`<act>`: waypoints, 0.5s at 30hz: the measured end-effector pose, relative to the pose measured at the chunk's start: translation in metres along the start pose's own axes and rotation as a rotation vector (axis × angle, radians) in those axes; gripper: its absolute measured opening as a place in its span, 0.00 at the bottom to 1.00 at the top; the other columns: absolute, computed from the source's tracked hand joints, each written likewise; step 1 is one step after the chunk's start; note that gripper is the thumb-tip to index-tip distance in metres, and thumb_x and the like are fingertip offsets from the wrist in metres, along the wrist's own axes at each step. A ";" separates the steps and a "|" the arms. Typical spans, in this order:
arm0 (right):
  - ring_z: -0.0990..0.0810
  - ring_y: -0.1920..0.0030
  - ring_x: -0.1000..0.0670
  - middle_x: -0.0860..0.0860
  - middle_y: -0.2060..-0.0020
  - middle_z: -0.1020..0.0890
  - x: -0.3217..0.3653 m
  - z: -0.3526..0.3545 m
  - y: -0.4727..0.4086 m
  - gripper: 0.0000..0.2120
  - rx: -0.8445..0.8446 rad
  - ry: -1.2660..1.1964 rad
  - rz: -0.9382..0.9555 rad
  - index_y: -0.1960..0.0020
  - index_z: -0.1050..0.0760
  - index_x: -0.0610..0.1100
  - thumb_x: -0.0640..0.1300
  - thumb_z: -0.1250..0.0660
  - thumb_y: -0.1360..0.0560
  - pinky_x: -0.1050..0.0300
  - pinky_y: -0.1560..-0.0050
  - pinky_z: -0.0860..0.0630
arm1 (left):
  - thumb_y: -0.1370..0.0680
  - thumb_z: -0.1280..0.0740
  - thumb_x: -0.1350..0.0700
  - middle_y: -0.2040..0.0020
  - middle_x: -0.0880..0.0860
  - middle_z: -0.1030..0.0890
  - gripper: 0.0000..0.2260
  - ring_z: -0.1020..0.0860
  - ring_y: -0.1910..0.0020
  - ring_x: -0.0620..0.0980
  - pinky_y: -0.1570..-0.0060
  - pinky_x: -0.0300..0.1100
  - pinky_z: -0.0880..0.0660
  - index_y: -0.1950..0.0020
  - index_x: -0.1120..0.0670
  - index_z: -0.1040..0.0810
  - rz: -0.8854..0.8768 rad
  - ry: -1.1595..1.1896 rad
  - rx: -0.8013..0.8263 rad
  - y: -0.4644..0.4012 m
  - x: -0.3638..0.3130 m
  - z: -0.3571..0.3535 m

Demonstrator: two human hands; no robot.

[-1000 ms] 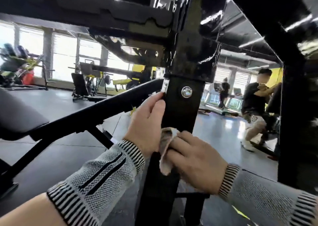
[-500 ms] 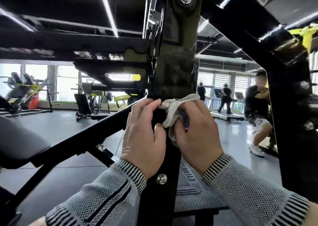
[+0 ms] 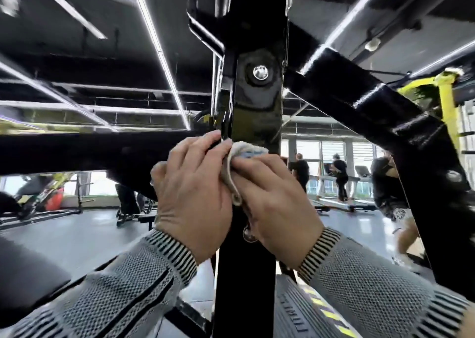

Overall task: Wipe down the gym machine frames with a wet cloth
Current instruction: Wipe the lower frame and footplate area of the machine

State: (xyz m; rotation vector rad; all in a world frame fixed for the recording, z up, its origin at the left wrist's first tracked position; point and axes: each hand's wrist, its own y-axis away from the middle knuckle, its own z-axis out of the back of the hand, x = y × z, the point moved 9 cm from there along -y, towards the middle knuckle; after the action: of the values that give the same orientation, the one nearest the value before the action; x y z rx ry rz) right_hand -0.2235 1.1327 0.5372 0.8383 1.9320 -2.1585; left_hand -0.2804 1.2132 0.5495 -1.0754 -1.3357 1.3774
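A black upright post (image 3: 253, 111) of the gym machine rises through the middle of the head view, with a silver bolt (image 3: 260, 72) near its top. A crumpled beige cloth (image 3: 240, 157) is pressed against the post's front. My right hand (image 3: 276, 201) grips the cloth against the post. Wrapped round the post's left edge beside the cloth is my left hand (image 3: 194, 196), fingertips touching the metal. Both wrists show striped grey cuffs. A second bolt (image 3: 249, 235) peeks out just below my right hand.
A black diagonal brace (image 3: 380, 111) runs down to the right and a black crossbar (image 3: 77, 152) goes left from the post. A bench pad (image 3: 23, 281) sits at lower left. Several people (image 3: 339, 175) use treadmills by the far windows. Yellow machine parts (image 3: 446, 98) stand at right.
Both hands have slid up the post with the cloth, from below the lower bolt to above it. The view has tilted upward, bringing the ceiling and upper bolt into sight.
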 end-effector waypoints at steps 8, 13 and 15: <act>0.28 0.56 0.56 0.52 0.54 0.25 -0.049 0.002 -0.031 0.04 0.011 -0.148 -0.254 0.58 0.21 0.42 0.37 0.35 0.30 0.72 0.53 0.32 | 0.31 0.46 0.50 0.40 0.46 0.23 0.20 0.29 0.39 0.49 0.45 0.46 0.42 0.46 0.47 0.21 -0.058 -0.080 0.101 -0.033 0.002 -0.012; 0.21 0.54 0.48 0.46 0.52 0.20 -0.078 0.016 -0.062 0.05 -0.032 -0.067 -0.217 0.57 0.19 0.39 0.35 0.33 0.30 0.54 0.51 0.22 | 0.23 0.42 0.50 0.33 0.45 0.30 0.18 0.30 0.36 0.46 0.33 0.51 0.45 0.33 0.48 0.32 0.019 -0.145 0.197 -0.059 0.001 -0.016; 0.21 0.49 0.47 0.45 0.49 0.19 -0.064 0.008 -0.073 0.07 0.009 -0.079 -0.147 0.55 0.18 0.38 0.34 0.33 0.30 0.54 0.44 0.23 | 0.22 0.44 0.47 0.34 0.48 0.29 0.19 0.28 0.36 0.50 0.30 0.55 0.42 0.32 0.50 0.36 0.063 -0.235 0.295 -0.069 0.006 -0.022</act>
State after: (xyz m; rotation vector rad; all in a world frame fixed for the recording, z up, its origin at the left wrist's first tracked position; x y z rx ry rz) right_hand -0.2050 1.1214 0.6322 0.6199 2.0038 -2.2457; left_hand -0.2575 1.2238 0.6180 -0.7815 -1.2205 1.7275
